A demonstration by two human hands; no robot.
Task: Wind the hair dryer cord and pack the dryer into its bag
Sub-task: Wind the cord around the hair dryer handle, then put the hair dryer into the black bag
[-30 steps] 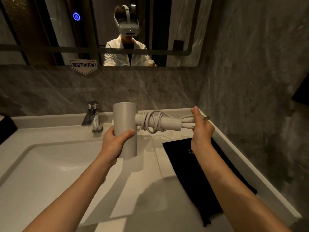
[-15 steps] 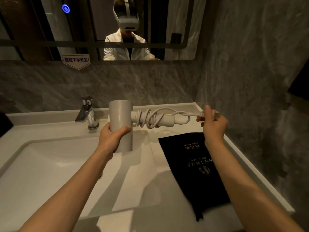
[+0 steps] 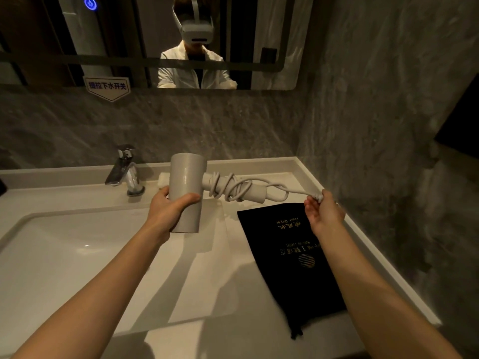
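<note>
The black bag (image 3: 290,257) carries gold print, upside down from here, reading "Hair Dryer". The white sign (image 3: 107,87) under the mirror (image 3: 272,35) reads "提拉下水开关".

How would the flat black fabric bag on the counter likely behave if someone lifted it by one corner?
The flat black fabric bag with gold lettering would probably droop limply: it lies thin and flat on the white counter with a wavy edge. It looks empty, so likely light. Its drawstring end overhangs the counter's front edge, so a push might slide it off.

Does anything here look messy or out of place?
Only the cord: its loops sit loose and uneven around the hair dryer handle, with the plug end pulled away in the right hand. The black bag lies flat, undisturbed.
</note>
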